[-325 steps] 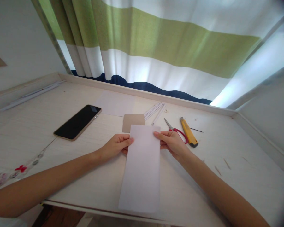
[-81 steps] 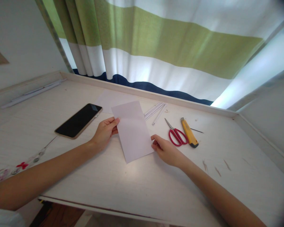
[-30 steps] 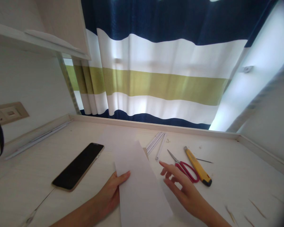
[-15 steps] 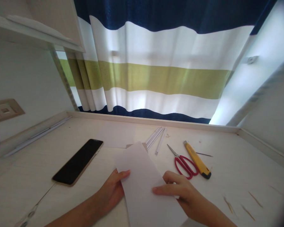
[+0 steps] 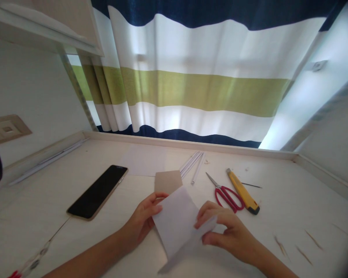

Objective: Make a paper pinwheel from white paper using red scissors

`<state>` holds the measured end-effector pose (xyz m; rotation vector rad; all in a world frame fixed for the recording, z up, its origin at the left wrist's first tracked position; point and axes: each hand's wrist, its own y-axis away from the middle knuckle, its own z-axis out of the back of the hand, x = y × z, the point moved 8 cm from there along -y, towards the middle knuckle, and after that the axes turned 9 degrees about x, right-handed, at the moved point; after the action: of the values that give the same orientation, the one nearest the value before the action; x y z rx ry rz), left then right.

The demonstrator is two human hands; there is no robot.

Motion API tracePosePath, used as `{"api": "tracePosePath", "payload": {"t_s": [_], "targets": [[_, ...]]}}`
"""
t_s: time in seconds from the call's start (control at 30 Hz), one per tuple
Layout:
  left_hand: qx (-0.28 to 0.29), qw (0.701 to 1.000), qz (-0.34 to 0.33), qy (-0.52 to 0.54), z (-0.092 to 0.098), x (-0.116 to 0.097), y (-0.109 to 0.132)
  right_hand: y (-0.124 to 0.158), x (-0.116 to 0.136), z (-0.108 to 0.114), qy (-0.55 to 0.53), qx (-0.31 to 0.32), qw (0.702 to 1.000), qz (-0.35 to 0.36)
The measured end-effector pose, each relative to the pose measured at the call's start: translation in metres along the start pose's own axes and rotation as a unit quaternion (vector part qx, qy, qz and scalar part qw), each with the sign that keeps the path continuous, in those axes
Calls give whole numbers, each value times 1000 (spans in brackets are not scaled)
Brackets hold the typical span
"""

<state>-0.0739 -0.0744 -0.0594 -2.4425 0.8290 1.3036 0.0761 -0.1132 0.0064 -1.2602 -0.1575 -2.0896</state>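
While both hands work at the middle of the pale wooden surface (image 5: 278,200), they grasp a single sheet of white paper (image 5: 176,222) between them. The left hand (image 5: 143,220) pinches the sheet's left edge with thumb on top and fingers beneath; the right hand (image 5: 229,233) pinches its right side, where a corner is bent over and caught between thumb and fingertips. The sheet is lifted slightly and tilted, its lower corner pointing toward the near edge. Just beyond the paper lies a small brown card (image 5: 168,181), flat, its near edge partly covered by the sheet. To the left rests a dark phone (image 5: 98,192), screen up and lying diagonally. Beyond the card lie a few thin white sticks (image 5: 193,166). To the right of the card, red-handled scissors (image 5: 224,191) lie just beside a yellow utility knife (image 5: 243,191), both near the right hand but apart from it. A striped curtain (image 5: 191,85) hangs behind.
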Motion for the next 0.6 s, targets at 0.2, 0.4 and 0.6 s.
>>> {"api": "tracePosePath", "payload": {"t_s": [0.2, 0.4, 0.6], "targets": [[46, 996, 71, -39, -6, 21, -2, 3, -5, -4, -14, -10, 999, -50], [123, 980, 52, -148, -35, 11, 8, 2, 4, -18, 0, 9, 997, -81], [158, 978, 80, -112, -47, 10, 19, 6, -5, -21, 37, -27, 988, -147]]}}
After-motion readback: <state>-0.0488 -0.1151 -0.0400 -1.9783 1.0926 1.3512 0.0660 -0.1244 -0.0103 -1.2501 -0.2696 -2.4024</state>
